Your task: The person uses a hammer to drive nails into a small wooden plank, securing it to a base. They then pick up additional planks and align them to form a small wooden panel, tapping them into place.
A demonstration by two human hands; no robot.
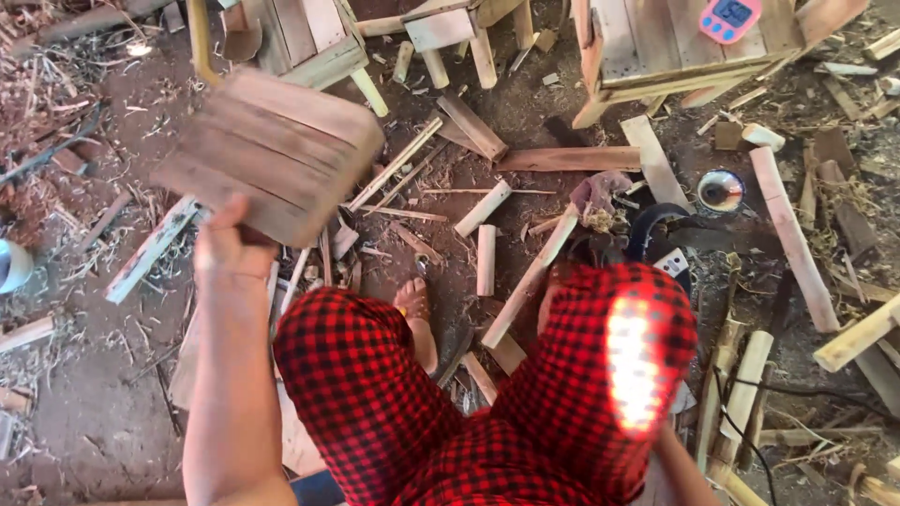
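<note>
My left hand [232,245] grips the near edge of a small wooden stool top made of joined slats [272,155], held up tilted above the dirt floor and blurred by motion. A pale leg of it [200,37] sticks out behind. My right hand is out of view; only a bit of the right forearm [680,468] shows at the bottom edge. I sit with red-and-black checked trousers [487,394] over both knees, a bare foot [415,314] between them.
Loose wooden sticks and offcuts [530,276] litter the dirt floor. Finished small wooden stools [656,47] stand at the top, one bearing a pink timer [729,19]. A round metal tin [720,190] and a black power tool [656,239] lie right.
</note>
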